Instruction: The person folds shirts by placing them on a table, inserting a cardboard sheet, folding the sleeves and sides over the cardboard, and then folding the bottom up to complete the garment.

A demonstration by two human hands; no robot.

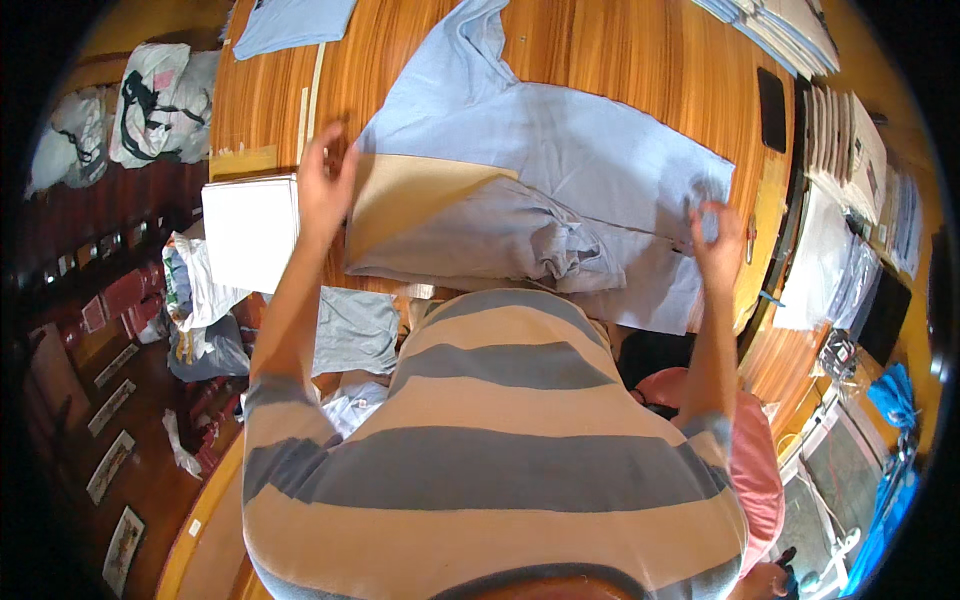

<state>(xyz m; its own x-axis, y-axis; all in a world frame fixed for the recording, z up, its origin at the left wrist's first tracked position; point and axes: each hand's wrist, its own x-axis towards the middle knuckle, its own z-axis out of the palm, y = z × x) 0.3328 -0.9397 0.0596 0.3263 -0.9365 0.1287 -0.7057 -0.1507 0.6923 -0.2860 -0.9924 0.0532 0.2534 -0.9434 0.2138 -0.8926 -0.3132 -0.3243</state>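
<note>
A light blue shirt [610,140] lies spread over the wooden table before me, one sleeve [455,60] reaching toward the far side. On it rests a tan cardboard sheet [400,190], partly covered by a folded-over, bunched, greyish-looking part of the garment [480,235]. My left hand [325,190] is just left of the cardboard and shirt edge, fingers loosely curved and apart, nothing seen in them. My right hand [716,240] hovers by the shirt's right end, thumb and fingers apart; whether the fingertips touch the cloth I cannot tell.
A white stack [250,232] stands beside my left forearm. Another blue folded garment [290,25] lies at the far left of the table [610,45]. A black phone [772,110] is at the right edge. Stacked packages [840,150] sit farther right; filled plastic bags [150,105] are at left.
</note>
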